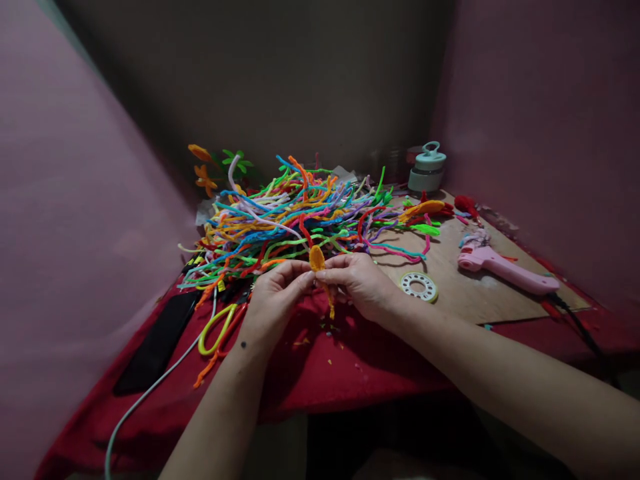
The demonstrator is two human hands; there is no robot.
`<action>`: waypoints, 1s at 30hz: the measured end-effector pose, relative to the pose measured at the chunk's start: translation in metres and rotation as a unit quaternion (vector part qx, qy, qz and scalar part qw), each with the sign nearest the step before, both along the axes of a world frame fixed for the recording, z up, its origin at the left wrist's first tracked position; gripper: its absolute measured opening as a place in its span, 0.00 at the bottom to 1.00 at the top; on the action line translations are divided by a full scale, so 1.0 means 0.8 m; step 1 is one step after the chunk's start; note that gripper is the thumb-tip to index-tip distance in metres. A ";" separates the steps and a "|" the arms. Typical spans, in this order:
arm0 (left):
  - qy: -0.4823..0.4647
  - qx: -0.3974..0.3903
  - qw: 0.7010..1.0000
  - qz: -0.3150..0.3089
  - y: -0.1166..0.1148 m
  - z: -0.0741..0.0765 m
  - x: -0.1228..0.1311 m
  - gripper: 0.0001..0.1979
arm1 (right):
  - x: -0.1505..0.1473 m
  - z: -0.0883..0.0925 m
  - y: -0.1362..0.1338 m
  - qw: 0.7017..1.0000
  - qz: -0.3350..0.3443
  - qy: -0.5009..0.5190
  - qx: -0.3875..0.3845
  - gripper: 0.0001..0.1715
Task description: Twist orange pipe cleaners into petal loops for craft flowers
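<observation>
The left hand and right hand pinch an orange pipe-cleaner petal; multicoloured pipe cleaners lie at its eleven o'clock, a pink corded tool at three

Orange pc. is fuzzy, matt; stems, ditto; pink tool is smooth plast.; tblcloth is matt fabric; board looks like matt cardbd.
</observation>
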State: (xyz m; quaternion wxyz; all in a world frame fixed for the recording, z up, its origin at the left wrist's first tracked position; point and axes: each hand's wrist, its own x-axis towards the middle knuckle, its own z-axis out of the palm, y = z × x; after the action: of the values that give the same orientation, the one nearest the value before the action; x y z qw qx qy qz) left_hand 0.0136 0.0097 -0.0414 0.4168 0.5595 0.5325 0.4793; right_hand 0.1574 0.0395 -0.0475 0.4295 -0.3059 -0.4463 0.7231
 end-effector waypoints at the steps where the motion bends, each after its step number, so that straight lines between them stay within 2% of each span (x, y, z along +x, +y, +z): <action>1: -0.002 0.002 1.000 0.002 0.000 0.001 0.001 0.11 | 0.000 -0.001 0.000 1.000 0.005 -0.005 0.004 0.07; 6: -0.043 0.011 0.999 0.006 -0.001 0.005 0.002 0.10 | -0.001 -0.010 0.001 0.997 0.040 -0.032 0.053 0.08; 11: -0.127 -0.046 0.990 -0.044 0.000 0.008 -0.005 0.10 | -0.002 -0.010 0.000 0.995 0.068 -0.058 0.041 0.08; 15: -0.093 -0.030 0.994 -0.055 0.000 0.009 -0.009 0.07 | -0.001 -0.009 -0.002 0.994 0.052 -0.085 0.045 0.07; 20: -0.010 0.044 0.999 -0.005 0.000 0.009 -0.003 0.04 | -0.001 -0.010 -0.002 0.993 0.015 -0.107 0.048 0.06; 26: -0.011 0.046 0.999 0.022 -0.002 0.010 -0.001 0.05 | -0.001 -0.014 0.000 0.994 0.080 -0.050 0.052 0.07; 30: -0.019 0.040 0.999 0.017 -0.003 0.010 -0.001 0.05 | -0.001 -0.016 0.000 0.994 0.070 -0.064 0.060 0.08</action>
State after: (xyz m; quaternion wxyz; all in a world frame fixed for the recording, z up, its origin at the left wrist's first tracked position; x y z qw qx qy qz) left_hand 0.0125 0.0075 -0.0336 0.3958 0.5578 0.5140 0.5177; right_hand 0.1564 0.0394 -0.0599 0.3661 -0.2931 -0.5360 0.7019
